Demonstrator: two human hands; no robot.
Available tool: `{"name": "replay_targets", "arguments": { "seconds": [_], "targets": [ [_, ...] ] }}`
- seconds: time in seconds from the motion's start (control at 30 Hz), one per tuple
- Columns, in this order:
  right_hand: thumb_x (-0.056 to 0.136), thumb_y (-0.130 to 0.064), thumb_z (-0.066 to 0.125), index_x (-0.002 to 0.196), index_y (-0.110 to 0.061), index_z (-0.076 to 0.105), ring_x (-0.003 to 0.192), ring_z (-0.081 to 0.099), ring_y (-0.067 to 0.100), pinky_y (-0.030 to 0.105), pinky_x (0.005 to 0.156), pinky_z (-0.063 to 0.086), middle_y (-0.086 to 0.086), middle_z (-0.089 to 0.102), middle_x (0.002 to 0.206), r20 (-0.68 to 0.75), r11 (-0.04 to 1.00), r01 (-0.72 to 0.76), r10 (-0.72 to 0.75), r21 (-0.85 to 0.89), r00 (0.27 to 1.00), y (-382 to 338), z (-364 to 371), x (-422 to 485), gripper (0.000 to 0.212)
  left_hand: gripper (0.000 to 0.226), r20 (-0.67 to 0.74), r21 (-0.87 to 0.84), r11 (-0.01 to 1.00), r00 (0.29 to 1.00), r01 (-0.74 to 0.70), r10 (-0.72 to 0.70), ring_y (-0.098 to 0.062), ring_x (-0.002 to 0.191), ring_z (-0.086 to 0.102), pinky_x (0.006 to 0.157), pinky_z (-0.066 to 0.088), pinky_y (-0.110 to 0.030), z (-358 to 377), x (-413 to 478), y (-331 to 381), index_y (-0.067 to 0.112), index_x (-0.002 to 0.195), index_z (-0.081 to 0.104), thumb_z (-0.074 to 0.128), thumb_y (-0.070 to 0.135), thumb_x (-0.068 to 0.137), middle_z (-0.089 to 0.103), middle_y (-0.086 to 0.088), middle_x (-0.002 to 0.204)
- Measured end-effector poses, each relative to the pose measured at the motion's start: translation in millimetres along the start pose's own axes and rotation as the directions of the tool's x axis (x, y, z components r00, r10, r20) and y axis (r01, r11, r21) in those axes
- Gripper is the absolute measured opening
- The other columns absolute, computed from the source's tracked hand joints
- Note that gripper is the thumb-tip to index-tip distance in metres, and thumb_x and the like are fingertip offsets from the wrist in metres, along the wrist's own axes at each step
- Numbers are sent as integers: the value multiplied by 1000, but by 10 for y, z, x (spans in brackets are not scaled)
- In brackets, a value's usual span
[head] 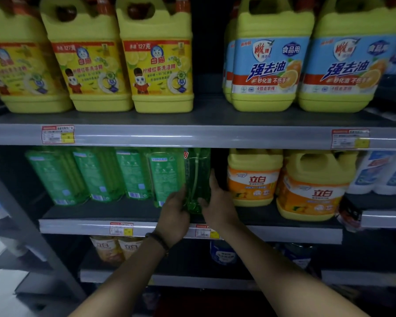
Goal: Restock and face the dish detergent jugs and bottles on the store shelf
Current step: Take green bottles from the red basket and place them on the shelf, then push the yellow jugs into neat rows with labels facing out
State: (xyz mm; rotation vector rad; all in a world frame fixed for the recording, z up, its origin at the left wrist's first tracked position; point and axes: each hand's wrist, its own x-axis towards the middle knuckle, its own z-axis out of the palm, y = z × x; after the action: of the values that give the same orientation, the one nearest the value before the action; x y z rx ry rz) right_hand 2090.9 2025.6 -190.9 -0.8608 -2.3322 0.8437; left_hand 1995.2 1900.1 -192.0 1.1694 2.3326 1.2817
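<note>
A clear green detergent bottle [197, 179] stands at the front of the middle shelf [284, 234], turned edge-on. My left hand [173, 216] grips its lower left side and my right hand [217, 202] holds its right side, fingers reaching up along it. To its left stands a row of several green bottles [101, 175] with their back labels facing out. To its right are two yellow jugs with orange labels [253, 179], the right one [311, 191] sitting further forward.
The top shelf [192, 136] holds yellow jugs with yellow labels [160, 65] on the left and blue-labelled ones [268, 65] on the right, with a gap between. White bottles [380, 172] stand far right. Lower shelves carry more bottles [114, 248].
</note>
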Motion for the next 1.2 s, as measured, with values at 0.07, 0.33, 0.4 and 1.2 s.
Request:
{"name": "replay_targets", "arguments": {
  "seconds": [0.07, 0.33, 0.4, 1.2],
  "targets": [
    [104, -17, 62, 169, -39, -8, 104, 74, 25, 40, 88, 64, 16, 67, 141, 121, 997, -45, 37, 60, 992, -42, -128, 45, 98, 70, 40, 22, 1000, 999, 2, -3, -32, 147, 45, 115, 34, -26, -54, 47, 8, 6, 160, 39, 45, -17, 95, 49, -16, 155],
    [112, -15, 48, 171, -29, 14, 80, 63, 18, 37, 69, 51, 12, 67, 124, 272, 984, -68, 21, 165, 962, -100, -468, -13, 69, 60, 128, 74, 997, 992, -10, 0, -28, 146, 49, 111, 37, -23, -237, 25, 154, 13, 159, 44, 54, 0, 101, 53, -10, 157],
    [111, -9, 48, 166, -22, 33, 83, 64, 18, 31, 70, 51, 6, 67, 115, 212, 984, -11, -28, 177, 977, -103, -598, -136, 58, 45, 114, 75, 996, 993, -44, 35, -26, 130, 63, 101, 45, -23, -325, -78, 187, 17, 146, 57, 60, 6, 102, 65, -7, 142],
    [94, -33, 69, 136, -13, 53, 114, 56, 26, 45, 87, 57, 9, 53, 127, -625, 926, 189, -362, -327, 691, -698, -2616, 579, 49, 49, -164, -185, 882, 898, -434, 408, 3, 99, 66, 71, 54, -7, -818, 1003, 2747, 14, 131, 52, 81, 18, 92, 64, 12, 114]
  ]
}}
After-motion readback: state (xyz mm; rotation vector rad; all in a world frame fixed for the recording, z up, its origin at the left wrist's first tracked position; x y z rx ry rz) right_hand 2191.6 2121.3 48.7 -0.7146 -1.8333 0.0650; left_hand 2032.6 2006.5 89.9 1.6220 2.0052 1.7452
